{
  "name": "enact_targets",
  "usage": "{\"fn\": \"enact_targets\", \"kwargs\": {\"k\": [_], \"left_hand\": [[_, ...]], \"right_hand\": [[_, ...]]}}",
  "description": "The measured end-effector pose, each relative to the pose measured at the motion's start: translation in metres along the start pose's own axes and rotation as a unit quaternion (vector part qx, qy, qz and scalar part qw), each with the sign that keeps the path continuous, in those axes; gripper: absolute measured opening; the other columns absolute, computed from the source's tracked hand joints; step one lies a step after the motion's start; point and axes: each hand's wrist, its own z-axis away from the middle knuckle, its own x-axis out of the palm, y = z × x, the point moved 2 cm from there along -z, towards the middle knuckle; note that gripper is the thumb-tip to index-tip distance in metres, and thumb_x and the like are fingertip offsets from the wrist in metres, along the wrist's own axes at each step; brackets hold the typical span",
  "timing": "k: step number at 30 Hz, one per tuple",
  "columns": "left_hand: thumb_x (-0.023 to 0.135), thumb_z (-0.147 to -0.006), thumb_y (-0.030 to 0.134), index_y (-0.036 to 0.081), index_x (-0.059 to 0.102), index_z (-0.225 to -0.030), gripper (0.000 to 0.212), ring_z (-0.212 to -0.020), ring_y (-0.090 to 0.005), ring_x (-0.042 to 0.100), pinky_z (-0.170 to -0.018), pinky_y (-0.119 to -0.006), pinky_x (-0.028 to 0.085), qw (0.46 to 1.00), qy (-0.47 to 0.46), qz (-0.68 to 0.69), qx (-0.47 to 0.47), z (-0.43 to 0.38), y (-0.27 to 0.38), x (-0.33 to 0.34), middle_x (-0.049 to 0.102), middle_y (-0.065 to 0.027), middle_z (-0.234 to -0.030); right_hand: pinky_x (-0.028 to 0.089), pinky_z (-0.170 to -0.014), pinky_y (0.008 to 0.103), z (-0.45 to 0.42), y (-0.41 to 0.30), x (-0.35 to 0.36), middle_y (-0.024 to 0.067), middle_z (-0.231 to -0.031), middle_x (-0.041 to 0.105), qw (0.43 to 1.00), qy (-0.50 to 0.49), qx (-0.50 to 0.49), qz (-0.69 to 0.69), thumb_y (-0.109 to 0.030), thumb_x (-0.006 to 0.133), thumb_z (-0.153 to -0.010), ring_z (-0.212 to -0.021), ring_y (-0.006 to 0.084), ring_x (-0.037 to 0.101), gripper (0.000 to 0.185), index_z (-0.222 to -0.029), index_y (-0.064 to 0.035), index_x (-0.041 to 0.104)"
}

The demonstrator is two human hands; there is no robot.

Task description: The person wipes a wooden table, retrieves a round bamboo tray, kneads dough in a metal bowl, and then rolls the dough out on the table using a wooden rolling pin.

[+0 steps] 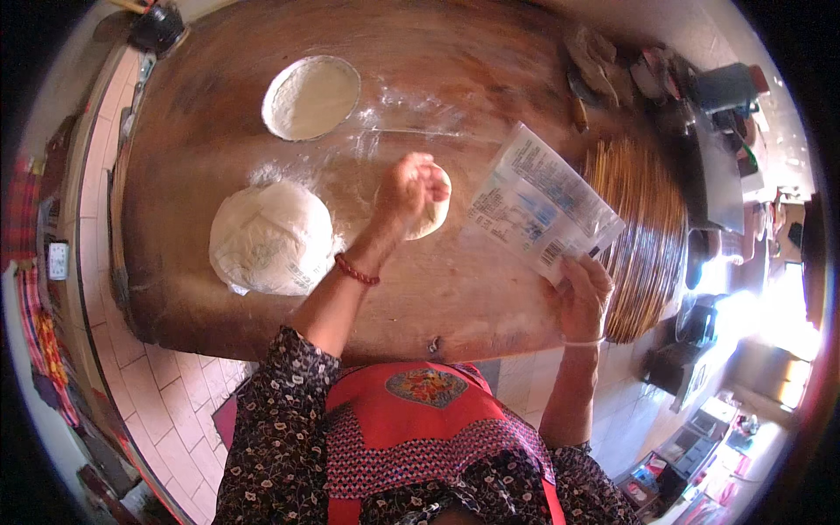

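My right hand (585, 289) grips the lower corner of a printed, clear plastic packet (535, 197), held tilted above the wooden work table (453, 295). My left hand (417, 187), with a red beaded bracelet at the wrist, is over a small round piece of pale dough (430, 223) and hides much of it. Its fingers are bent and slightly blurred; whether they pinch something or touch the dough cannot be made out. Left of that arm sits a large pale mound (272, 239) in a thin plastic bag bearing faint writing. Beyond it stands a round bowl (312, 98) of flour.
Flour dust (420, 102) lies across the table's middle. On the right is a mat of thin stalks (640, 249). Behind it lie a wooden-handled tool (581, 115) and a crumpled bag (594, 59). A dark pot (157, 27) stands at the far left corner.
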Motion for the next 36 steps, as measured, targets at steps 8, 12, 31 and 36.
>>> {"fn": "enact_targets", "kwargs": {"k": [8, 12, 31, 36], "left_hand": [[0.048, -0.091, 0.026, 0.006, 0.058, -0.106, 0.027, -0.049, -0.004, 0.044, -0.04, -0.019, 0.035, 0.963, 0.154, -0.221, 0.024, 0.005, 0.035, -0.019, 0.06, -0.0022, -0.073], [0.048, -0.088, 0.008, 0.003, 0.056, -0.101, 0.016, -0.071, -0.019, 0.06, -0.065, -0.033, 0.049, 0.909, 0.031, -0.392, 0.14, 0.025, 0.006, -0.01, 0.061, -0.0119, -0.086], [0.053, -0.089, 0.045, 0.003, 0.024, -0.142, 0.073, -0.135, -0.0338, 0.026, -0.109, -0.046, 0.022, 0.866, -0.189, -0.434, 0.159, 0.027, 0.025, 0.049, 0.028, -0.02, -0.145], [0.055, -0.093, 0.026, 0.002, 0.059, -0.111, 0.03, -0.087, -0.0098, 0.051, -0.079, -0.026, 0.042, 0.994, -0.057, 0.023, 0.095, 0.037, 0.022, 0.08, 0.06, -0.0018, -0.097]], "right_hand": [[0.054, -0.049, 0.0274, -0.005, 0.005, -0.019, 0.0115, -0.075, 0.064, 1.0, 0.01, 0.012, 0.017, -0.008, 0.059, -0.085, -0.053, 0.0149, 0.059, 0.015, -0.091, 0.005, 0.062], [0.052, -0.051, 0.0271, -0.007, 0.008, -0.015, 0.0053, -0.068, 0.059, 0.999, 0.006, 0.043, 0.016, -0.01, 0.06, -0.083, -0.054, 0.0123, 0.056, 0.013, -0.089, 0.0008, 0.062], [0.051, -0.059, 0.0252, -0.055, 0.037, 0.003, 0.004, -0.088, 0.064, 0.982, -0.062, 0.053, -0.173, 0.001, 0.058, -0.081, -0.071, 0.0132, 0.061, 0.024, -0.105, -0.0036, 0.059], [0.05, -0.057, 0.0293, -0.063, 0.06, 0.047, 0.0072, -0.079, 0.062, 0.971, -0.128, 0.126, -0.155, -0.001, 0.06, -0.079, -0.067, 0.0187, 0.061, 0.022, -0.101, -0.0018, 0.057]]}}
